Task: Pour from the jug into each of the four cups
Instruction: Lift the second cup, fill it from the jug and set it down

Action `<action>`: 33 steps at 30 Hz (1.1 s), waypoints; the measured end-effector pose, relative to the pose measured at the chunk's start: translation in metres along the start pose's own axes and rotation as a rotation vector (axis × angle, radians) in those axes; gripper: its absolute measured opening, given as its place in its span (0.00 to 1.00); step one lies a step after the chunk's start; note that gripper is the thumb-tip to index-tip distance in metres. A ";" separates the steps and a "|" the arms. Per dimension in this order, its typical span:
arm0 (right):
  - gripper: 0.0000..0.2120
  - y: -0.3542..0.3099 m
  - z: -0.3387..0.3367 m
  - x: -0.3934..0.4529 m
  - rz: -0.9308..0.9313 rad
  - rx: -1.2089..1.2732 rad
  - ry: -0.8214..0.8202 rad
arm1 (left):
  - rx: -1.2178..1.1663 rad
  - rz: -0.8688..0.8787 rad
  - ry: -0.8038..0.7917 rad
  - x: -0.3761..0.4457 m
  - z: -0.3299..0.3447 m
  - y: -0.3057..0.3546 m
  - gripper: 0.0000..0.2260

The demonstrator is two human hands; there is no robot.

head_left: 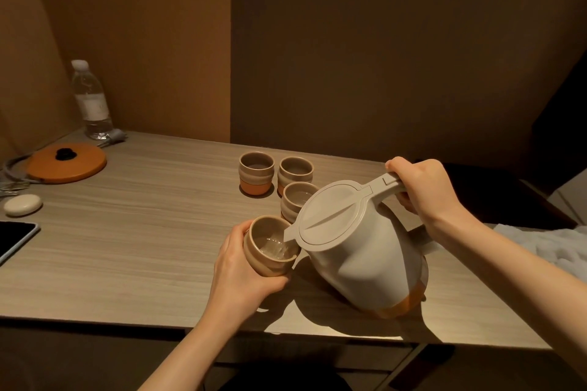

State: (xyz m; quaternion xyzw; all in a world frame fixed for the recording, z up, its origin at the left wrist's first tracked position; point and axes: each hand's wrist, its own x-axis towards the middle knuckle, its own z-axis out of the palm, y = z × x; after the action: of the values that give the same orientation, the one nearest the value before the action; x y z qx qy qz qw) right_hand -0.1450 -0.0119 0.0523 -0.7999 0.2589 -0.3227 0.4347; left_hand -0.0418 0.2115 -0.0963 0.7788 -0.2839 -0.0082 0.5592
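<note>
Four cups are in play, and I am pouring into the nearest one [270,244] now. My left hand [241,267] is wrapped round its side, fingers curled under and behind it, and it looks held a little above the bench [127,247], though I cannot be sure it is clear of the surface. My right hand [419,187] is clenched on the handle of the jug [359,251], which is tipped toward the cup with its spout just over the rim. Clear liquid shows inside the cup, already some way up the wall.

What worries me most is overfilling: the jug's lid hides how much is left inside, so a small extra tilt could bring a surge, and the cup is shallow. A surge would run over my left fingers and onto the bench.

Next is the spout drifting. It sits close to the near edge of the rim, so if either hand wavers the stream could fall outside the cup.

Three other cups stand behind: one [297,201] is just beside the jug's lid, with two further back, one on the left [256,176] and one on the right [296,173]. Swinging the jug upright carelessly could knock the closest one, which I judge already holds liquid.

At the bench's left edge a dark tablet [16,240] lies well apart, so I think a spill here is unlikely to reach it.
</note>
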 end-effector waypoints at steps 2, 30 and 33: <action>0.19 0.000 0.000 0.000 0.002 0.004 -0.003 | -0.001 0.001 0.002 0.000 0.000 0.000 0.42; 0.21 -0.001 0.001 0.000 -0.001 -0.007 -0.008 | -0.037 -0.039 0.015 -0.002 -0.001 -0.002 0.42; 0.21 -0.001 0.001 0.000 -0.001 -0.006 -0.011 | -0.033 -0.041 0.013 -0.002 -0.001 -0.002 0.42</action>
State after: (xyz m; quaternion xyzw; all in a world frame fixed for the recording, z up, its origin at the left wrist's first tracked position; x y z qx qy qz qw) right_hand -0.1442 -0.0112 0.0527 -0.8031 0.2569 -0.3180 0.4336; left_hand -0.0422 0.2135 -0.0987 0.7753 -0.2639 -0.0193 0.5734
